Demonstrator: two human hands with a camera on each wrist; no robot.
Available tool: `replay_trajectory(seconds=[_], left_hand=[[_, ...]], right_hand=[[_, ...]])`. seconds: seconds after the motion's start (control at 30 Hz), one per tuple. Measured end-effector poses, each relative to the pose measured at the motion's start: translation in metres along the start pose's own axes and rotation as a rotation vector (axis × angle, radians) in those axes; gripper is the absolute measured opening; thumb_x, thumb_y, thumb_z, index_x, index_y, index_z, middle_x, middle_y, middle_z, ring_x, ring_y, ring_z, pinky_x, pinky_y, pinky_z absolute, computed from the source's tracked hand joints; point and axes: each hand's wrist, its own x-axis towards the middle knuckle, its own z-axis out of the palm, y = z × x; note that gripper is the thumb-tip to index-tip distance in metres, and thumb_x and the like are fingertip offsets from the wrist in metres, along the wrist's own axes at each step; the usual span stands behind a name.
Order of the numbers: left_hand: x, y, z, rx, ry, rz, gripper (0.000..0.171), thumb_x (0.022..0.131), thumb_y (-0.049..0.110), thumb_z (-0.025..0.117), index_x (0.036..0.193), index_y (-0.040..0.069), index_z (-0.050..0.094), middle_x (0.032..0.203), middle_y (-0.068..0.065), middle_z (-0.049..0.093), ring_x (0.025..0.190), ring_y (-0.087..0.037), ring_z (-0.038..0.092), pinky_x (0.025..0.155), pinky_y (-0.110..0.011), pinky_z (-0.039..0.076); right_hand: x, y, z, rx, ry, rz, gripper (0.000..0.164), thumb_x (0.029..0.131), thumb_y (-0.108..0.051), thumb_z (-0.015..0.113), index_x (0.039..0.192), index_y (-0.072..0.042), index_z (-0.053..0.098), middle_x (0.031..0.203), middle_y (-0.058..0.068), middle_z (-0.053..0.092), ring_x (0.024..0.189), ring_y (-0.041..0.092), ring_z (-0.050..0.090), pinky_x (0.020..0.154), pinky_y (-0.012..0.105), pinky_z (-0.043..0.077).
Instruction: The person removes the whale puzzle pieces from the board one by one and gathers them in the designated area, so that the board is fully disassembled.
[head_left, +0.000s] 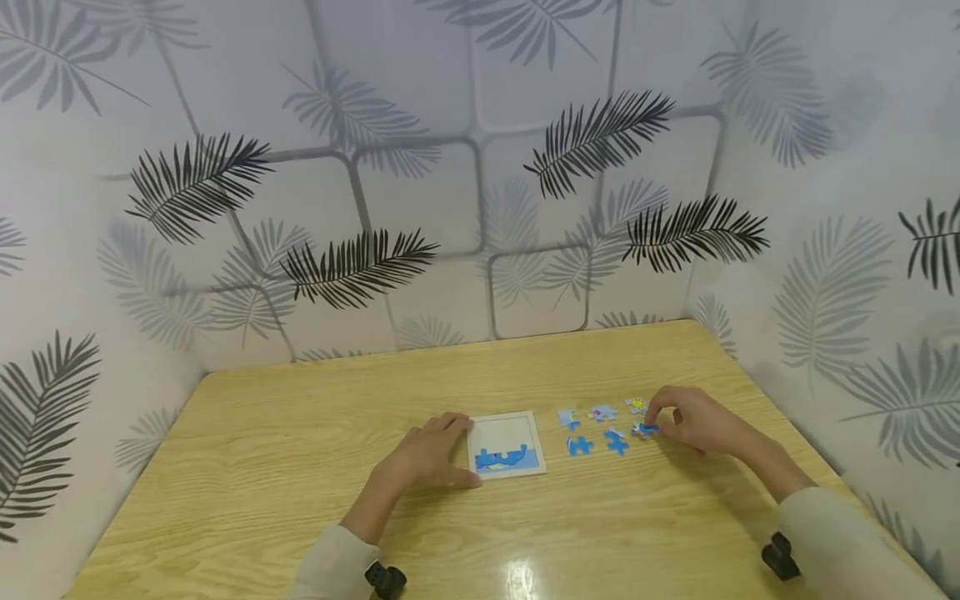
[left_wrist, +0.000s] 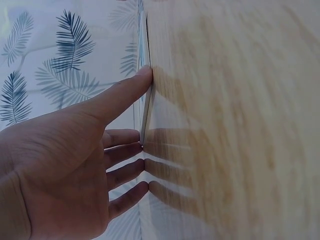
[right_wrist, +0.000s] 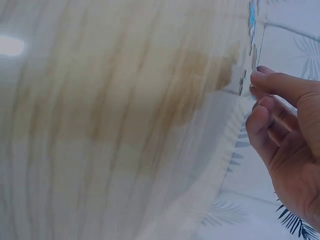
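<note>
A square wooden puzzle tray lies flat on the table, with blue puzzle pieces set along its lower part. My left hand spreads along the tray's left side, thumb at the lower left corner and fingertips near the upper left one. In the left wrist view its straight thumb touches the tray's thin edge, and the other fingers reach down to the tabletop. My right hand pinches a blue puzzle piece with its fingertips, at the right end of the loose pieces.
Several loose pieces lie in two rows right of the tray, among them a yellow sun piece, a pale pink-and-blue one and a blue one. The wood-grain table meets leaf-patterned walls behind and at the right.
</note>
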Motion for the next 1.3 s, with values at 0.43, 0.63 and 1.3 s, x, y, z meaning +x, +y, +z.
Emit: replay_trajectory(seconds=[0.43, 0.63, 1.3], left_hand=[[-0.002, 0.000, 0.002, 0.000, 0.008, 0.008, 0.086, 0.087, 0.045, 0.083, 0.154, 0.007, 0.045, 0.160, -0.014, 0.042, 0.149, -0.038, 0.037, 0.120, -0.063, 0.027], [0.001, -0.004, 0.006, 0.007, 0.012, 0.017, 0.086, 0.088, 0.046, 0.083, 0.155, 0.008, 0.045, 0.161, -0.014, 0.041, 0.149, -0.038, 0.037, 0.121, -0.063, 0.026], [0.001, -0.002, 0.001, 0.004, -0.006, -0.022, 0.088, 0.087, 0.048, 0.083, 0.156, 0.010, 0.044, 0.162, -0.013, 0.040, 0.150, -0.037, 0.036, 0.121, -0.061, 0.027]], right_hand=[[-0.005, 0.002, -0.001, 0.027, -0.071, 0.031, 0.022, 0.090, 0.011, 0.070, 0.102, -0.007, 0.071, 0.108, 0.014, 0.061, 0.053, 0.007, 0.052, 0.049, 0.023, 0.046], [-0.002, -0.006, -0.007, -0.025, -0.008, 0.050, 0.019, 0.094, 0.003, 0.070, 0.112, -0.004, 0.069, 0.086, 0.008, 0.067, 0.048, 0.009, 0.050, 0.047, 0.027, 0.047], [0.085, -0.083, 0.067, 0.232, -0.172, -0.078, 0.046, 0.099, -0.002, 0.067, 0.143, -0.001, 0.055, 0.136, 0.025, 0.059, 0.059, 0.025, 0.063, 0.054, 0.036, 0.056]])
